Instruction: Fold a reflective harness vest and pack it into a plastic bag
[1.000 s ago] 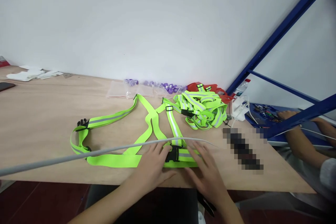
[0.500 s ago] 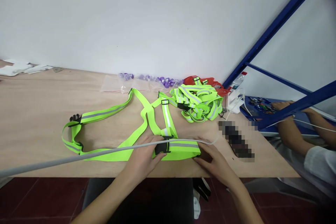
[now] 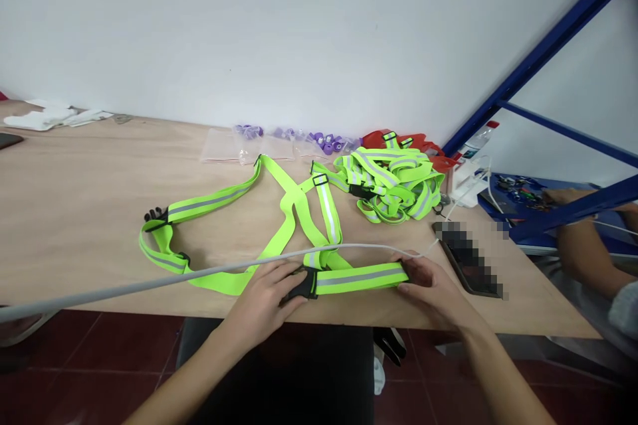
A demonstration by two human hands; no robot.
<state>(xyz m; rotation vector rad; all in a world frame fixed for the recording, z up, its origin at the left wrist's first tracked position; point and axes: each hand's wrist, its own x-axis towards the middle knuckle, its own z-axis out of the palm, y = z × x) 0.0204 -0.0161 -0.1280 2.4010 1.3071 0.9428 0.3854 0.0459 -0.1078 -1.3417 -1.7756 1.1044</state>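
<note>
A neon green harness of straps with grey reflective stripes (image 3: 295, 202) lies spread on the wooden table. My left hand (image 3: 266, 299) is closed on the black buckle (image 3: 303, 284) at the harness's near edge. At the right end of the near doubled strap (image 3: 361, 277), my right hand (image 3: 431, 282) grips the fold between thumb and fingers. That strap runs fairly straight between both hands. Another black buckle (image 3: 157, 218) sits at the harness's left end. Behind on the right is a tangled pile of similar green straps (image 3: 399, 179).
A grey cable (image 3: 149, 285) crosses above the table and harness. Plastic bags (image 3: 272, 148) and purple items (image 3: 326, 142) line the wall. A phone (image 3: 468, 262), a bottle (image 3: 481, 139) and a blue frame (image 3: 548, 43) stand right, near another person's arm (image 3: 581, 246).
My right hand has moved right with the strap end, and the near strap is straighter and flatter. My left hand stays at the buckle. The whole view has shifted slightly.
</note>
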